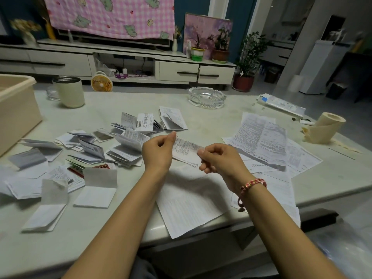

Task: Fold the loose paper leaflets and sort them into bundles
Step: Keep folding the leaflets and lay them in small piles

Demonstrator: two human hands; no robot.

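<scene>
A narrow folded leaflet (187,150) with fine print is held above the pale table (211,117), stretched between both hands. My left hand (159,150) pinches its left end with thumb and fingers. My right hand (218,159), with a red braided bracelet on the wrist, pinches its right end. Several folded leaflets (124,146) lie scattered to the left. Flat unfolded sheets (265,141) are stacked at the right, and more flat sheets (193,202) lie under my hands at the table's front edge.
A beige bin (16,109) stands at the far left, with a cream mug (69,91) beside it. A glass ashtray (206,97) sits at the back centre. A paper roll (324,127) and a flat packet (281,104) lie at the right.
</scene>
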